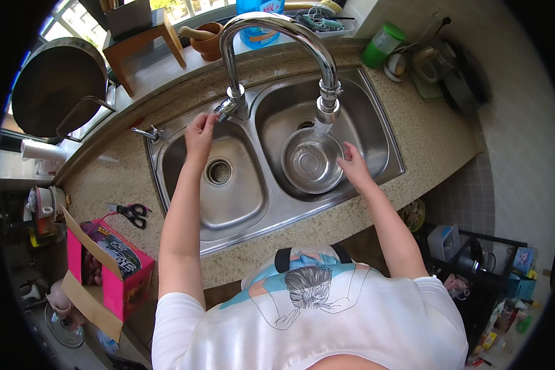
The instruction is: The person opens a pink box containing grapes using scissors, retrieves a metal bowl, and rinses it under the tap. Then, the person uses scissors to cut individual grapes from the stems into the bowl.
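Note:
My left hand [200, 135] has its fingers on the lever handle [226, 110] at the base of the chrome faucet [277, 21]. Water [323, 127] runs from the spout into a round metal bowl [305, 162], which sits in the right basin [367, 134] of the double steel sink. Beside the bowl's right rim is my right hand [354, 165], its fingers apart and curved toward the rim; whether they touch it I cannot tell. A drain strainer [219, 172] shows in the left basin [233, 208], where no dishes lie.
On the left counter are black-handled scissors [133, 213] and an opened pink cardboard box [134, 286] with grapes [91, 270] inside. A wok [60, 88], a wooden mortar [208, 42] and a blue detergent bottle [259, 39] stand along the window ledge. A green-lidded container [383, 45] is back right.

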### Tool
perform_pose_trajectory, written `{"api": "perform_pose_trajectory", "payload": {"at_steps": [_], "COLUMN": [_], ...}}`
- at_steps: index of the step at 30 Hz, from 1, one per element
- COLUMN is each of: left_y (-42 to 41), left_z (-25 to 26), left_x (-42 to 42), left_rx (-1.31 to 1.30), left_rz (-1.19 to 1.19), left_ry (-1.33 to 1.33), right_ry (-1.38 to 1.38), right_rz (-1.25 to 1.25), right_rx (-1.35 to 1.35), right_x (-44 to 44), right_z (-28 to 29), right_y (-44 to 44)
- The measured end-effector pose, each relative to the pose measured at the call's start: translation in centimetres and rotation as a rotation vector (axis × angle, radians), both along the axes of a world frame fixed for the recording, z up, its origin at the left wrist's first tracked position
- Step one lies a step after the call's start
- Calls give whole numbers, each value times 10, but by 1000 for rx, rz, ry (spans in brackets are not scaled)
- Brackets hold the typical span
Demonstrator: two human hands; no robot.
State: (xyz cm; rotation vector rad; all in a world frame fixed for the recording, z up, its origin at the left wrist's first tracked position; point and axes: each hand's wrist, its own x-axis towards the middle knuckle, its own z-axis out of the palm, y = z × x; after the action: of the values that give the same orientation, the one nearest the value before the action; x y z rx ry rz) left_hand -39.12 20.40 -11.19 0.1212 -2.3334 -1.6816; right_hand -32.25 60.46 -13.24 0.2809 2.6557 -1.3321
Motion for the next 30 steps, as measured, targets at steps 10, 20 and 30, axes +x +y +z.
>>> {"api": "perform_pose_trajectory", "payload": {"at_steps": [10, 20, 30], "left_y": [-1, 17, 55], "left_z": [13, -3, -27], "left_x": [20, 27, 85], "left_rx": [-456, -752, -988], "left_rz": [14, 204, 55], "left_ry": [66, 120, -147], "right_ry": [-305, -533, -416], "right_rz": [-78, -35, -211], "right_rx": [-758, -1053, 45], "right_x": [-80, -100, -50], "right_z": [30, -12, -126], "right_y": [-32, -47, 37]}}
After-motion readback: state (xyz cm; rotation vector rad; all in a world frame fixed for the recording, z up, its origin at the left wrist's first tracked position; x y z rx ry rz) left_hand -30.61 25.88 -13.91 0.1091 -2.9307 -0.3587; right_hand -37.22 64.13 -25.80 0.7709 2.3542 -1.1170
